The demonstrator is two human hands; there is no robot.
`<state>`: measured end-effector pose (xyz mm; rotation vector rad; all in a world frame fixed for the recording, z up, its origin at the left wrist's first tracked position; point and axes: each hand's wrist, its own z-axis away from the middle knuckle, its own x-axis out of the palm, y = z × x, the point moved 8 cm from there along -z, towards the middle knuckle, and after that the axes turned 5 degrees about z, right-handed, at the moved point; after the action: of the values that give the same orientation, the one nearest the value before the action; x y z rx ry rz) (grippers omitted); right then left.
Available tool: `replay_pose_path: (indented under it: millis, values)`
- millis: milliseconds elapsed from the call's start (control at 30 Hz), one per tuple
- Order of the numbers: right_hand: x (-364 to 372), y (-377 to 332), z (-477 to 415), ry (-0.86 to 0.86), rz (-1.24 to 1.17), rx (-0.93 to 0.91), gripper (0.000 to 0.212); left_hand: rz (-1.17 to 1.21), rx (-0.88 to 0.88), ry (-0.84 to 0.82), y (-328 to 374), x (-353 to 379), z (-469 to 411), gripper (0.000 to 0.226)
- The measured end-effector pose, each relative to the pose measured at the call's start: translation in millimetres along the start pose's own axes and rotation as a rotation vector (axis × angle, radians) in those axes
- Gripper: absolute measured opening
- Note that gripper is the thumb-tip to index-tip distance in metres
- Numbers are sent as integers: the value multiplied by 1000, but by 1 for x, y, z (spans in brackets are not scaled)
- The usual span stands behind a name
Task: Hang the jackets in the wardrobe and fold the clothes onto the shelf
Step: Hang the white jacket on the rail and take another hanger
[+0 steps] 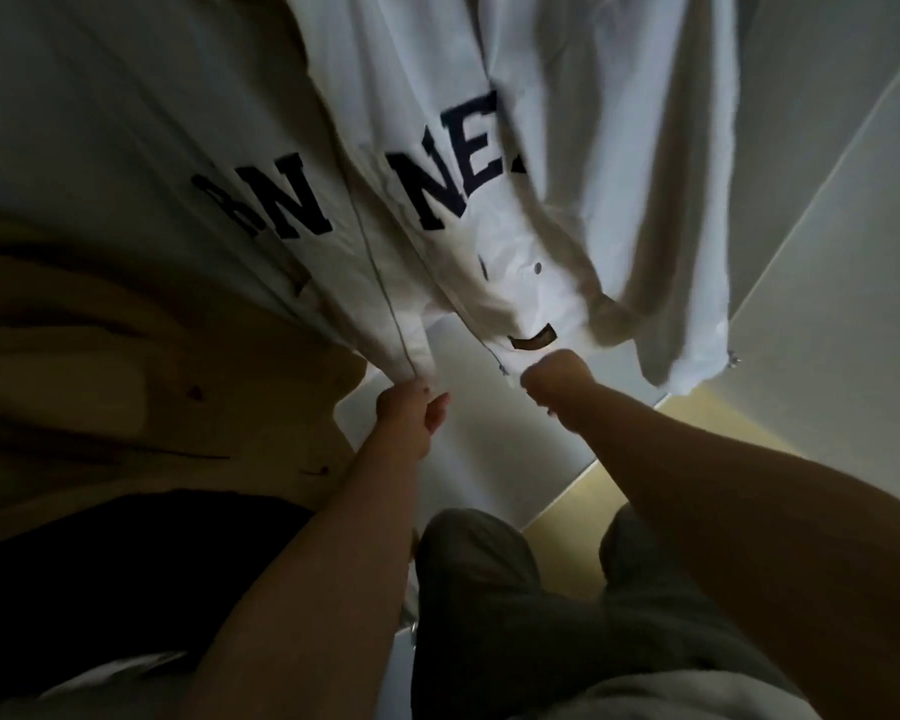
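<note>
Your view looks steeply down the front of a white zip-up jacket (437, 122) that hangs inside the wardrobe. Its front stands unzipped, and dark block letters run across both panels: "AN" on the left panel, "NE" on the right.

Your left hand (411, 410) pinches the bottom corner of the left front panel, with thumb and fingers closed on the hem right at the zipper edge (385, 298). Your right hand (554, 376) is curled into a fist at the bottom corner of the right front panel, gripping the hem just beside the other zipper track. The two hands are near each other but apart, with a gap of pale wardrobe floor (489, 449) visible between them.

A tan garment (100, 397) hangs just to the left of the jacket and touches its left panel. A dark garment (100, 574) lies below the tan one. The white wardrobe side wall (827, 226) rises on the right. A strip of yellow flooring (697, 423) shows beyond the wardrobe's lower edge. Your knees in dark trousers (489, 589) fill the lower centre.
</note>
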<state>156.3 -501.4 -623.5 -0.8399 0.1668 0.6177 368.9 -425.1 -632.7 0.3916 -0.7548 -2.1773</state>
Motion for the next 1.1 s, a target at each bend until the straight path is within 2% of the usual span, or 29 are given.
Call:
replay_pose_path:
  millis: [33, 133, 167, 267, 300, 400, 433, 533, 600, 633, 767, 833, 967, 1100]
  values:
    - [13, 16, -19, -18, -77, 54, 6, 23, 12, 24, -7, -3, -25, 33]
    - [51, 53, -76, -71, -251, 159, 41, 211, 36, 46, -32, -13, -104, 46]
    - [62, 60, -91, -86, -309, 182, 41, 300, -4, 24, -43, -15, -127, 50]
    - [88, 68, -133, -132, -473, 170, 11, 504, -108, -190, -67, -2, -182, 69]
    - [93, 69, -146, -137, -515, 153, 13, 526, -85, -268, -67, 4, -195, 70]
    - [100, 77, -173, -127, -682, 118, 46, 516, 16, -405, -61, 19, -212, 44]
    - [101, 79, -177, -137, -729, 112, 49, 506, 25, -438, -61, 25, -211, 36]
    - [105, 89, -183, -111, -761, 124, 38, 636, -32, -461, -72, 30, -206, 21]
    - [103, 93, -187, -48, -754, 99, 20, 743, -58, -513, -83, 37, -196, 22]
    - [102, 94, -190, -21, -759, 76, 14, 768, -61, -537, -89, 42, -190, 27]
    - [100, 96, -205, 31, -868, -46, 23, 841, -71, -657, -117, 64, -178, 59]
    - [98, 94, -204, 11, -970, -95, 21, 773, -48, -707, -128, 73, -174, 60]
    - [92, 97, -190, 21, -973, -63, 18, 536, 99, -830, -133, 75, -164, 38]
    - [88, 105, -188, 61, -808, -19, 19, 303, 223, -753, -134, 67, -170, 30]
